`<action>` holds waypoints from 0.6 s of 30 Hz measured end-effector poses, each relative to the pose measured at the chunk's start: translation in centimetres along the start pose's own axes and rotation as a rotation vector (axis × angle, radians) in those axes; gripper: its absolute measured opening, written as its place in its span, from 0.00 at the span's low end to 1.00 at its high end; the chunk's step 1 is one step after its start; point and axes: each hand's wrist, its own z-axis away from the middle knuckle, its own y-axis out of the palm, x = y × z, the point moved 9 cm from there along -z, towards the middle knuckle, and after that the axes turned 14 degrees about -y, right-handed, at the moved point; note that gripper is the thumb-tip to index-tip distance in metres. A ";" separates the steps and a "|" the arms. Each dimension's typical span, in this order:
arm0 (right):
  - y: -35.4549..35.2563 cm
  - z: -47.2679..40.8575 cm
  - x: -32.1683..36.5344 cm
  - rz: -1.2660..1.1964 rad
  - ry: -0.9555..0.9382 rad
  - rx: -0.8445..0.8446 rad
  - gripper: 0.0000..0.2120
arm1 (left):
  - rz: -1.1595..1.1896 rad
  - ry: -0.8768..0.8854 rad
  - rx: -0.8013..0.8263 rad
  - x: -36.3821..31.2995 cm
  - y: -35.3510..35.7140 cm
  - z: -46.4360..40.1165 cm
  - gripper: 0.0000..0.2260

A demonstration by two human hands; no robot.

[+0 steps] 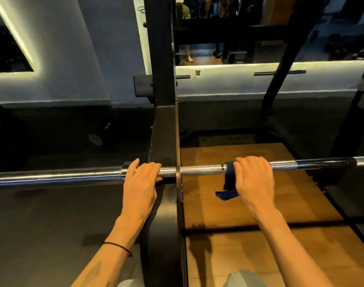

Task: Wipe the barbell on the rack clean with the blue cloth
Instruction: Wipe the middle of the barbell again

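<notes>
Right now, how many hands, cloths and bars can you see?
Hands: 2, left hand and right hand
Cloths: 1, blue cloth
Bars: 1, barbell
Total: 4

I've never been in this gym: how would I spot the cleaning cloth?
Find the long steel barbell lying across the black rack upright. Right of that upright, the right hand grips the blue cloth round the bar, the only dark blue thing there, one corner hanging below.
</notes>
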 end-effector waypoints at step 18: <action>0.4 -2.4 4.3 0.002 -0.152 0.043 0.12 | -0.353 0.134 0.573 -0.6 3.1 -4.7 0.32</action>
